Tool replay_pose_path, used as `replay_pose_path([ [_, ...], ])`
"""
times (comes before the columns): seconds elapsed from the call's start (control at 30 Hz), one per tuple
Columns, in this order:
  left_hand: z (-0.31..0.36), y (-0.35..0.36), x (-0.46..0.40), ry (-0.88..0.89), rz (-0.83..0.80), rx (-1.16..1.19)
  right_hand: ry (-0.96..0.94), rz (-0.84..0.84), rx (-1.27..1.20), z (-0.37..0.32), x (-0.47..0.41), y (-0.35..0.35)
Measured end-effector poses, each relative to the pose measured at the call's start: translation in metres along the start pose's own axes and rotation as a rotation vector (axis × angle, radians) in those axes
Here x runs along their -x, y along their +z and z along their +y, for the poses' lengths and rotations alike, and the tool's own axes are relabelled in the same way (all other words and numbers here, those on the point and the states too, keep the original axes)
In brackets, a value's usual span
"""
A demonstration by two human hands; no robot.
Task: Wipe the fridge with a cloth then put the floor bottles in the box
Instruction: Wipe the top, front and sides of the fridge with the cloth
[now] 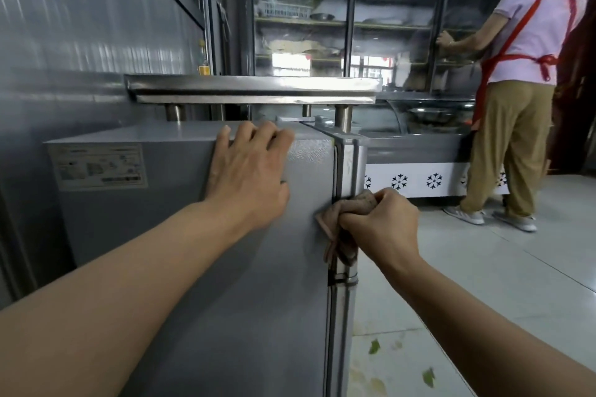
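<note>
A grey fridge (167, 229) stands in front of me, seen from its side panel, with its door edge on the right. My left hand (248, 171) lies flat against the upper side panel, its fingers hooked over the top edge. My right hand (383, 222) grips a bunched brown cloth (338, 229) and presses it to the seam between the side panel and the door. No bottles and no box are in view.
A steel shelf (251, 89) on short legs sits over the fridge top. A person in a red apron (522, 84) stands at the glass display cabinets (348, 10) on the right. A chest freezer (432, 171) with snowflake marks stands behind. Leaf scraps (374, 346) lie on the tiled floor.
</note>
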State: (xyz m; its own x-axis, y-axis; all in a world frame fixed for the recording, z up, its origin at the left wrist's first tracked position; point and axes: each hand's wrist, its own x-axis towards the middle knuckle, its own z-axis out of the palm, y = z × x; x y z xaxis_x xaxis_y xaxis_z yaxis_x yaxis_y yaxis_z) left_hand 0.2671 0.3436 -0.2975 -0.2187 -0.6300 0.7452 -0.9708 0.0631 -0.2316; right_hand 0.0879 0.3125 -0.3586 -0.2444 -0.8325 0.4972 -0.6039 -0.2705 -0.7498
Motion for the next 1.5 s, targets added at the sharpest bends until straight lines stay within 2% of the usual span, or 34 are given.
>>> replay_pose_path([
  [0.27,-0.002,-0.004,-0.001,0.017,0.028,0.052,-0.032,0.075,-0.095,-0.063,-0.037,-0.030],
  [0.5,-0.002,-0.009,-0.005,0.018,0.065,0.081,-0.121,0.111,0.028,-0.066,-0.032,-0.032],
  [0.7,0.001,-0.015,-0.016,0.027,0.090,0.044,-0.385,0.107,0.258,-0.081,-0.039,-0.040],
  [0.87,0.000,-0.025,-0.025,0.030,0.058,0.094,-0.408,0.006,0.320,-0.087,-0.048,-0.046],
  [1.07,-0.007,-0.047,-0.047,0.030,-0.153,0.160,-0.300,-0.220,0.303,-0.096,-0.064,-0.062],
  [1.2,-0.009,-0.057,-0.060,0.031,-0.329,0.182,-0.082,-0.388,0.056,-0.103,-0.076,-0.081],
  [1.4,-0.019,-0.075,-0.086,0.040,-0.754,0.210,-0.067,-0.535,0.057,-0.123,-0.104,-0.125],
  [1.5,-0.027,-0.093,-0.106,0.066,-0.865,0.199,-0.065,-0.574,0.145,-0.137,-0.124,-0.149],
])
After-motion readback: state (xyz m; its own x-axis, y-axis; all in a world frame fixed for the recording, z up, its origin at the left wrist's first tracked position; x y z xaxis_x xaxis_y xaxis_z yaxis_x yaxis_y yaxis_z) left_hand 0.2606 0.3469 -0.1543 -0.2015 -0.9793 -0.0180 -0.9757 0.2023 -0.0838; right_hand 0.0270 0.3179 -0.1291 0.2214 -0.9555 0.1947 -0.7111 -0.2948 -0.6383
